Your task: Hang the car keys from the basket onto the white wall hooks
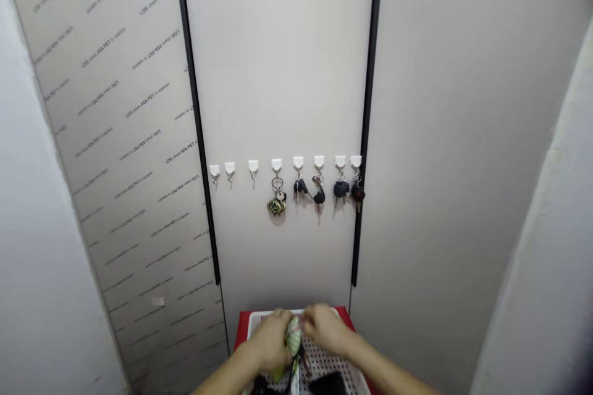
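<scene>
Apparently the left hand (273,340) has its fingers clamped on a pale green keychain (294,338) above the white basket (319,355). It looks light and soft, best held by its plump body; whether the right hand's (327,328) blurred fingers grip anything, I can't tell.

L hand (271,340) & R hand (327,328) a bit blurred, fingertips mostly hidden; green patterned item (293,338) btw them blurry, partly behind L hand, can't ID it. White basket (331,355) cut off at btm edge, same w/ blk item (328,384) in it & both forearms (384,370). Red support (243,324) mostly hidden under basket. Hanging keys' (277,205) details too sm. to tell
</scene>
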`<move>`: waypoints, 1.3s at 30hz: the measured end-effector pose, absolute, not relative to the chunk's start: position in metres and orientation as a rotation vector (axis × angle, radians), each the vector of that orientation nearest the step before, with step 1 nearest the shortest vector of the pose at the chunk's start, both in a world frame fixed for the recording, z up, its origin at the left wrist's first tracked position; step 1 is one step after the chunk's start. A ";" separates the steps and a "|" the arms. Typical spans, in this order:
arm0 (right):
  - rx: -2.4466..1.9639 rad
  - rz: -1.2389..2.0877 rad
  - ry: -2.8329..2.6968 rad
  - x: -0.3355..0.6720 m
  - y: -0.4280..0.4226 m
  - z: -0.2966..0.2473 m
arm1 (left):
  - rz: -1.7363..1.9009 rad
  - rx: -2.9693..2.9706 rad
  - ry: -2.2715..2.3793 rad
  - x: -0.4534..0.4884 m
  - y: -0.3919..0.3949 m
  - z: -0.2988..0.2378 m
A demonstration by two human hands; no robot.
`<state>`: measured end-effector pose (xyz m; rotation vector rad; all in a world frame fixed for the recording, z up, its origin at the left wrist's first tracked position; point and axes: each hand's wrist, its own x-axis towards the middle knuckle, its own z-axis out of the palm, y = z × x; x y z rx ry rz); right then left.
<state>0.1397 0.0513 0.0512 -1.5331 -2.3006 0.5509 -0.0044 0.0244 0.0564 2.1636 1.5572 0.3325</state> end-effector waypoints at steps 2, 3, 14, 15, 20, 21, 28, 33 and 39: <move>-1.423 0.387 -2.086 0.141 0.065 0.098 | 0.610 2.146 1.586 -0.010 0.044 0.087; -1.358 0.270 -1.942 0.141 0.073 0.125 | 0.807 2.086 1.633 -0.012 0.056 0.107; -1.405 -0.045 -1.562 0.117 0.122 0.232 | 1.504 1.674 2.050 0.014 0.119 0.215; -1.411 -0.043 -1.576 0.118 0.123 0.231 | 1.483 1.685 2.046 0.014 0.119 0.214; -1.416 -0.109 -1.638 0.126 0.122 0.245 | 1.458 1.704 1.921 0.002 0.120 0.230; -1.417 -0.119 -1.645 0.127 0.122 0.250 | 1.476 1.699 1.895 -0.001 0.120 0.235; -1.407 -0.159 -1.739 0.122 0.115 0.279 | 1.655 1.688 1.779 -0.017 0.116 0.270; -1.284 -0.116 -1.897 0.125 0.095 0.262 | 1.804 1.676 1.808 -0.025 0.112 0.299; -1.312 0.239 -2.267 0.146 0.064 0.164 | 1.729 1.767 1.604 -0.022 0.089 0.292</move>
